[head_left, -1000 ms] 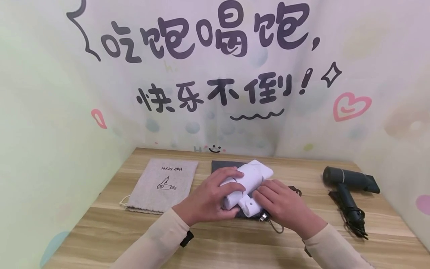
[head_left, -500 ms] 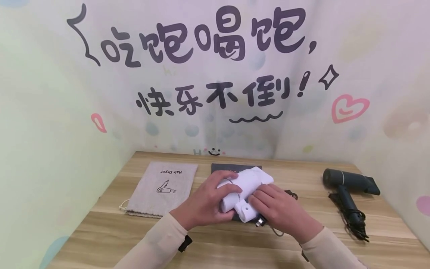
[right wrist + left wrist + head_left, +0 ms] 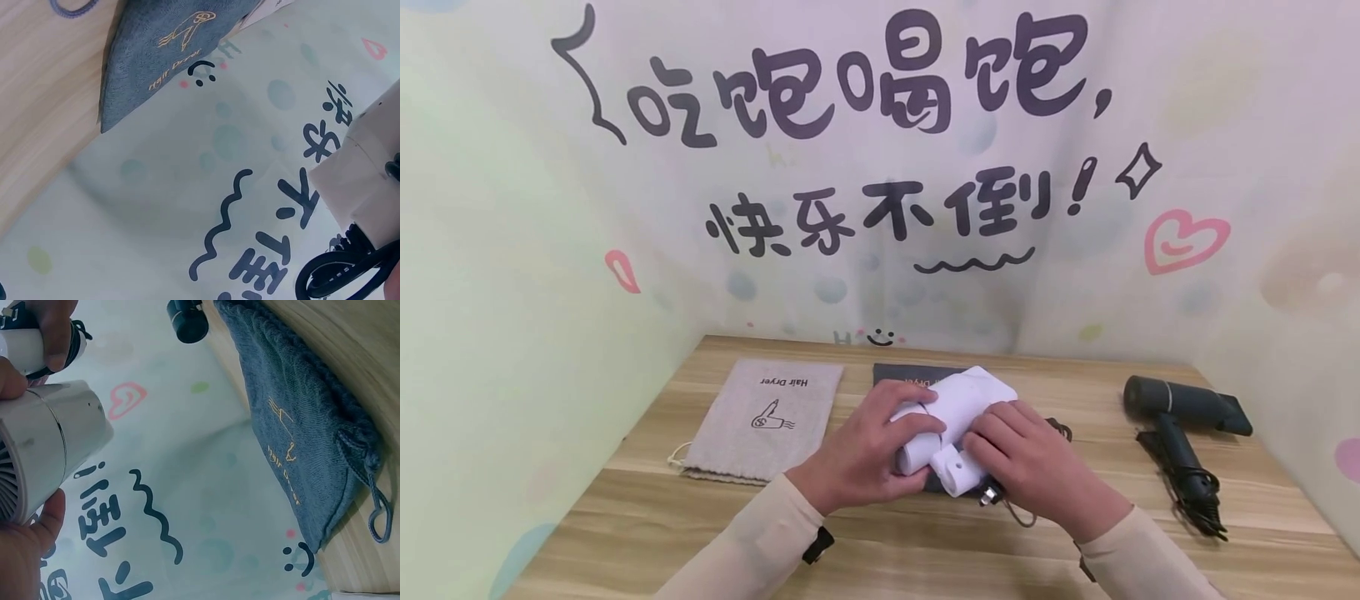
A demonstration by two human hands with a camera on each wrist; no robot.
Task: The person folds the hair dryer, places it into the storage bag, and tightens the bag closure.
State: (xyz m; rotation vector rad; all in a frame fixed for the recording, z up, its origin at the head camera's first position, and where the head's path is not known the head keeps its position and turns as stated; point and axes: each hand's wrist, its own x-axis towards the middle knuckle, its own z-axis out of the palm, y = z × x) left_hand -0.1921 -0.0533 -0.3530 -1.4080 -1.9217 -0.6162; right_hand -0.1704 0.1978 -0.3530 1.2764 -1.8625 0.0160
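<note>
A white hair dryer (image 3: 966, 400) is held between both hands above the table. My left hand (image 3: 872, 450) grips its rear barrel, fingers over the top and thumb beneath; in the left wrist view, the dryer's barrel (image 3: 44, 437) shows a silver ring and a slatted grille. With curled fingers, my right hand (image 3: 1030, 454) holds the folded handle and bundled cord, the metal plug (image 3: 989, 495) sticking out below. Black cord loops (image 3: 325, 275) hang beside the dryer in the right wrist view. Behind the dryer lies a dark blue drawstring pouch (image 3: 300, 431) with gold lettering, partly hidden in the head view.
On the left of the wooden table (image 3: 647, 517) lies a beige "Hair Dryer" drawstring bag (image 3: 767, 425). A black hair dryer (image 3: 1183, 404), its cord wound at the handle, rests to the right. A printed curtain (image 3: 880, 292) stands behind the table.
Both hands keep their grip on the white hair dryer, which has shifted only slightly. The head view has tilted a little.
</note>
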